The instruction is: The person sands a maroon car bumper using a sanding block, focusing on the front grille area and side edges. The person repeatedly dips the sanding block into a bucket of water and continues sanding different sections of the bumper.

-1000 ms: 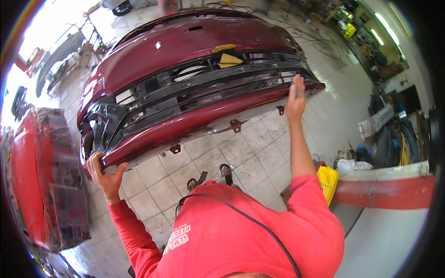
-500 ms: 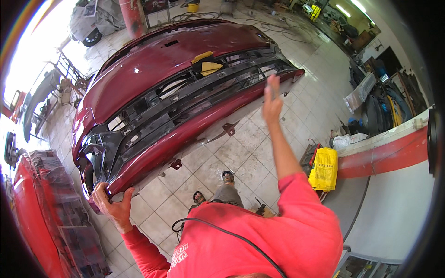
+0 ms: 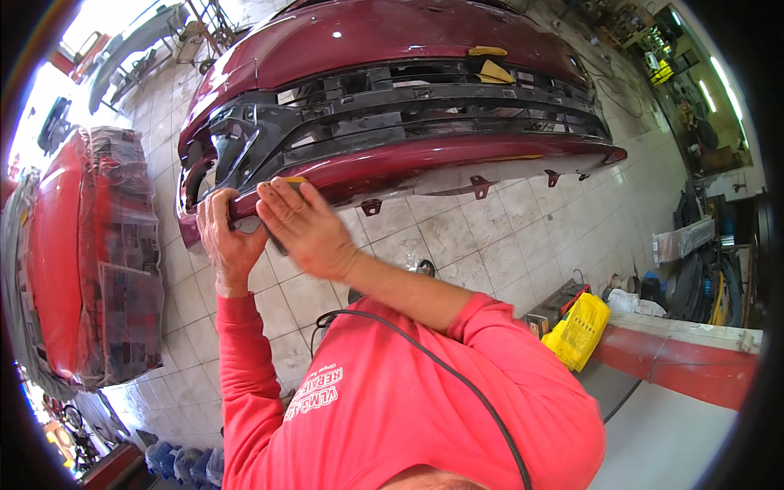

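Note:
A dark red car bumper (image 3: pixel 425 161) with a black grille (image 3: pixel 367 102) stretches across the view in front of me. My left hand (image 3: pixel 233 249) is closed around the bumper's left end, fingers on top and thumb toward me. Close beside it, my right hand (image 3: pixel 314 237) lies along the bumper's lower lip with its fingers together. Past those fingers shows the yellow edge of what looks like a sandpaper sheet (image 3: pixel 295 180); the palm hides most of it. Two more yellow pieces, one folded (image 3: pixel 495 73) and one narrow (image 3: pixel 487 51), rest on the bumper by the grille.
A glossy red body panel (image 3: pixel 59 245) stands at left beside plastic-wrapped patterned material (image 3: pixel 126 302). At right, a yellow bag (image 3: pixel 581 328) sits by a low red-and-white wall (image 3: pixel 678 359). Over my shirt runs a black cable (image 3: pixel 445 369). Pale tiles (image 3: pixel 490 229) cover the floor.
My right hand has swept from the bumper's right end to its left end, next to my left hand. My left hand keeps its hold. The view has shifted toward the left.

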Available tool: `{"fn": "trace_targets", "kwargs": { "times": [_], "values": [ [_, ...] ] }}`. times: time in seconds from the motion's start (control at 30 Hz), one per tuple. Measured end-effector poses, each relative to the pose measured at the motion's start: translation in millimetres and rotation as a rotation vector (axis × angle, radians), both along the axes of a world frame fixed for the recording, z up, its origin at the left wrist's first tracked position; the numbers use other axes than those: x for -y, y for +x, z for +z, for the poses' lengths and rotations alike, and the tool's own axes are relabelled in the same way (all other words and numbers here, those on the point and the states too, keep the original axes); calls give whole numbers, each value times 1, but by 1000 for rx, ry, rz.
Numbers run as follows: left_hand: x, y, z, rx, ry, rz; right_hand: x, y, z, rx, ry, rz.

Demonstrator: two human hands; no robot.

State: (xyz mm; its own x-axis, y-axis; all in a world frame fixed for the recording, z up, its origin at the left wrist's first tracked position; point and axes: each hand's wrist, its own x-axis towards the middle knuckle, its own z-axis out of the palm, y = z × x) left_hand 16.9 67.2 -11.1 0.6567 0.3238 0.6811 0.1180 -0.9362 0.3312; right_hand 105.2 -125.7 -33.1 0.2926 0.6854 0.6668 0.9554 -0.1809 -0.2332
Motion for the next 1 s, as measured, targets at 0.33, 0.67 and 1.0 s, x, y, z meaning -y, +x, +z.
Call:
{"fn": "trace_targets", "kwargs": {
  "times": [0.33,0.67,1.0],
  "values": [
    [11,-6,12,-4,-41,-50,263,172,2,-41,186,-748],
    [-10,-13,-3,43,-26,-115,193,130,-4,71,236,-511],
    [-11,-12,-17,24,22,-87,293,216,-14,-9,337,-854]
  ]
}}
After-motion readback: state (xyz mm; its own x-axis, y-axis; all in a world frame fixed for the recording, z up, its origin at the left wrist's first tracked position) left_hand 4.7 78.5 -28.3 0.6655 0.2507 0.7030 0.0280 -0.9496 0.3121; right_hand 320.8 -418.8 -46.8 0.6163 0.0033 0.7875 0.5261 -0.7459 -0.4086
